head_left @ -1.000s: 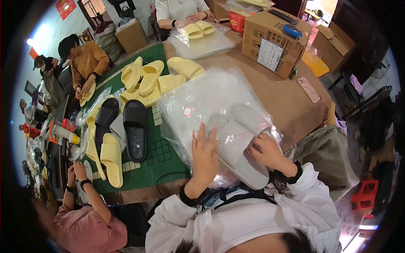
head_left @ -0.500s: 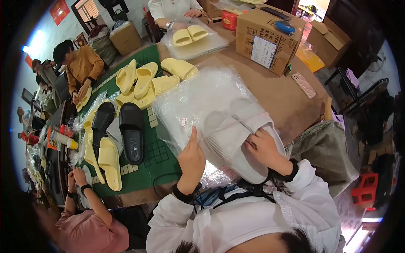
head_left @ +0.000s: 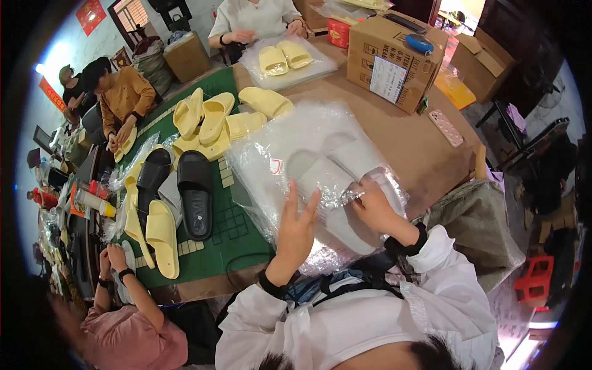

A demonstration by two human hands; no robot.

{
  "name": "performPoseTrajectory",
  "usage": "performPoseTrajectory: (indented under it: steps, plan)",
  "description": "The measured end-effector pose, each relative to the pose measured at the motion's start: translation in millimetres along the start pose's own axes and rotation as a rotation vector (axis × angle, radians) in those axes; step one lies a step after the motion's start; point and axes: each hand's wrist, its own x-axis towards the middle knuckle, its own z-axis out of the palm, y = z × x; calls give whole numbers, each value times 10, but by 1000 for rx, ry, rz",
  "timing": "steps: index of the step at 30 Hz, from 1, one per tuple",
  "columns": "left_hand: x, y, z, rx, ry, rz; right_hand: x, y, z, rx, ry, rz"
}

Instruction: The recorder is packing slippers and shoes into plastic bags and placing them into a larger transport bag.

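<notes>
A pair of pale grey slippers (head_left: 345, 169) lies inside a clear plastic bag (head_left: 296, 148) on top of a stack of such bags. My left hand (head_left: 299, 225) rests flat, fingers spread, on the plastic near the bag's front edge. My right hand (head_left: 370, 203) pinches the crinkled plastic at the bag's mouth, beside the slippers' heels. Both forearms in white sleeves come up from the lower edge.
A green mat (head_left: 228, 234) on the left bears yellow slippers (head_left: 209, 117) and black slippers (head_left: 194, 191). A cardboard box (head_left: 394, 55) stands at the far right, a phone (head_left: 447, 128) on the brown table near it. Other people sit across and to the left.
The grey slippers have gone deeper into the bag. My right hand moved from the slipper's sole to the bag's mouth, and my left hand shifted right with fingers spread.
</notes>
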Motion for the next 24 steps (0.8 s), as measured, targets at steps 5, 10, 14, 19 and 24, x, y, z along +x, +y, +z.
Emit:
performPoseTrajectory:
  steps: [5,10,14,19,24]
  plan:
    - [-26,101,-75,-112,-99,90,93,49,-19,-198,93,-284]
    - [-12,200,-145,-196,-374,105,309,123,52,-188,126,11]
    - [-53,270,-185,-214,-672,165,650,136,133,-258,310,48]
    - [-32,386,-285,-444,-505,27,640,57,180,204,-57,-45]
    - [-57,241,-276,-561,-177,-143,-111,-144,-73,331,-136,-142]
